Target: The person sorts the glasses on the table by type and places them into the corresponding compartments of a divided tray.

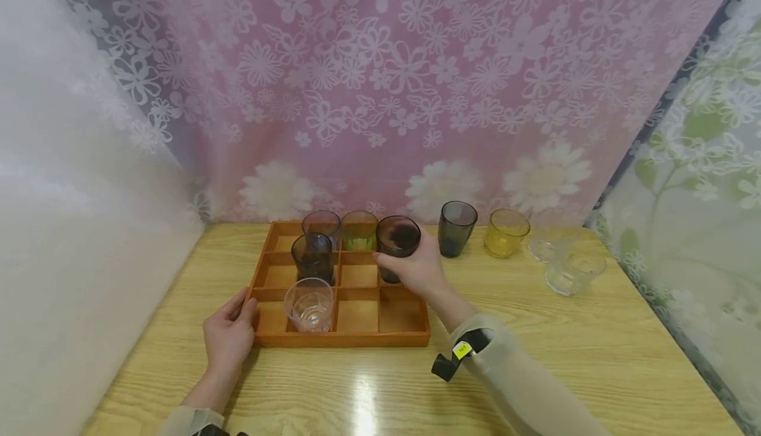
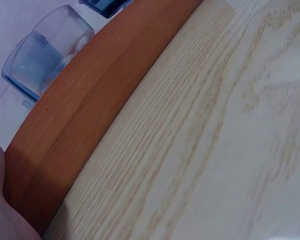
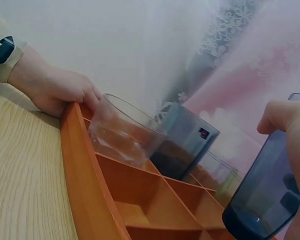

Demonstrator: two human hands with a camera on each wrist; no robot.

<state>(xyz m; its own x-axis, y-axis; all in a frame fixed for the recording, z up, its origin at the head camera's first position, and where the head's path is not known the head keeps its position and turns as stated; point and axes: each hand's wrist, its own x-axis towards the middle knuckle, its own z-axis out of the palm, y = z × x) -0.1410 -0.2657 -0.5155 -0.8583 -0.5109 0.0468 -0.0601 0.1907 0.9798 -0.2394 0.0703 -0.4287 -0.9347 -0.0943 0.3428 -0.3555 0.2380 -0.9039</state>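
Observation:
My right hand [image 1: 423, 265] grips a tall dark glass [image 3: 262, 192] over the right part of a brown wooden divided tray [image 1: 341, 339]. Whether its base touches the tray floor I cannot tell. At the tray's left front corner, my left hand [image 1: 228, 333] pinches the side wall between thumb and fingers. Inside the tray stand a clear glass [image 1: 310, 307] at the front, a dark grey glass [image 1: 313, 261] in the middle row, and a purplish glass [image 1: 321, 223] and a green glass [image 1: 359, 231] at the back. The left wrist view shows the tray's outer wall [image 2: 85, 100].
Right of the tray, on the light wooden table [image 1: 505, 337], stand a dark grey tumbler [image 1: 457, 230], a yellow glass [image 1: 506, 234] and two clear glasses, the nearer clear glass [image 1: 571, 274] by the right edge. A pink flowered curtain [image 1: 380, 92] hangs behind.

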